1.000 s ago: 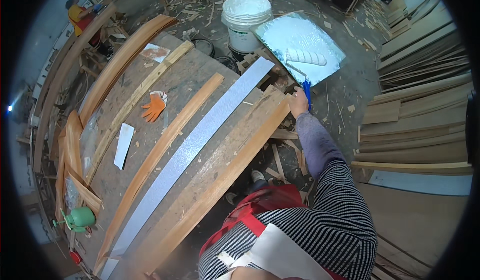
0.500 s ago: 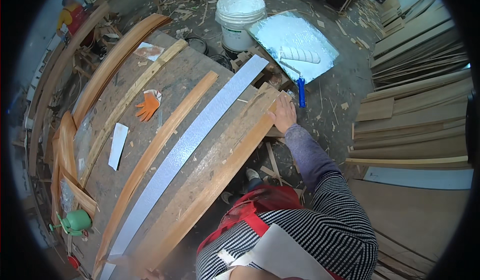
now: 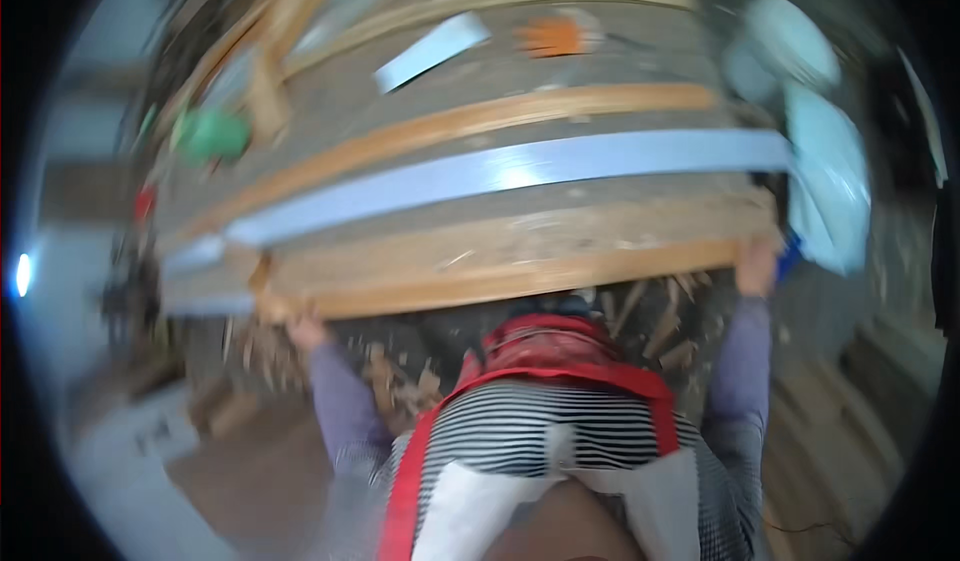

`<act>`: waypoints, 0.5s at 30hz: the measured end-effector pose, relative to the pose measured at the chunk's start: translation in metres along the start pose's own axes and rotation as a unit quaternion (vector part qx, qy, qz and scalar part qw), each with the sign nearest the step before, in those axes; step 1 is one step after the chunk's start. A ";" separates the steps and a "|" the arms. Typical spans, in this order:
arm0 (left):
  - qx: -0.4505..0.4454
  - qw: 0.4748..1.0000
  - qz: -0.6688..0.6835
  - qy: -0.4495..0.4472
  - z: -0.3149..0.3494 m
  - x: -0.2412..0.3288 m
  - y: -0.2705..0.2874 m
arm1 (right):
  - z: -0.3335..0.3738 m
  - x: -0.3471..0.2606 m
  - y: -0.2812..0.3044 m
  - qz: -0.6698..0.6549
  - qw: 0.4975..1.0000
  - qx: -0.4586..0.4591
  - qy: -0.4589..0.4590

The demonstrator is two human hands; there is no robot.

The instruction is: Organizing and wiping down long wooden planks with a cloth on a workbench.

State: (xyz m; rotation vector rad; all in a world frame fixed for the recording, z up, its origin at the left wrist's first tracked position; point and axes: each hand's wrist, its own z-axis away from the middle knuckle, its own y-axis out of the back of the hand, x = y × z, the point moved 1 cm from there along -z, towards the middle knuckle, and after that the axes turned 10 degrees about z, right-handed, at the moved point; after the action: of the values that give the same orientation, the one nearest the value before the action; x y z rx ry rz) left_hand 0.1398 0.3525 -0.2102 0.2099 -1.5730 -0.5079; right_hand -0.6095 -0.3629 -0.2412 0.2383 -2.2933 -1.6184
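Gripping the two ends of the long curved brown wooden strip [image 3: 500, 281], the person stood at the near edge of the rough wooden workbench [image 3: 600, 226]; the left hand [image 3: 308, 331] was on the left end and the right hand [image 3: 757, 266] on the right end; the blurry picture hid whether the fingers were fully closed; the strip lay flat on the bench, just in front of the long flat blue-grey band [image 3: 500, 173]; it looked held but not yet lifted, so most of the work seemed left

left hand [image 3: 308, 329] | right hand [image 3: 757, 266] | both gripping long wooden plank [image 3: 500, 279] ends | view blurred
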 end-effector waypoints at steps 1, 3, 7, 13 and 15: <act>0.254 0.951 0.099 0.146 0.052 -0.001 -0.046 | -0.009 -0.015 0.022 -0.218 0.971 -0.072 -0.073; 0.292 0.947 0.128 0.046 0.076 0.023 -0.055 | -0.021 -0.011 0.022 -0.023 0.996 -0.082 -0.004; 0.339 0.935 0.091 0.044 0.095 0.028 -0.039 | -0.026 -0.028 0.007 -0.055 0.996 -0.045 0.047; 0.340 0.928 0.136 0.069 0.081 0.015 -0.056 | -0.028 -0.011 -0.005 -0.022 0.997 -0.059 0.045; 0.335 0.927 0.147 0.079 0.079 0.018 -0.063 | -0.027 -0.010 -0.006 -0.021 0.997 -0.061 0.044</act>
State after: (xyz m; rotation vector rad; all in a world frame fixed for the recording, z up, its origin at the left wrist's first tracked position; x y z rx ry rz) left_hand 0.0500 0.3043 -0.2217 0.5097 -1.5351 0.2948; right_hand -0.5908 -0.3860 -0.2402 0.3241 -2.1291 -1.7252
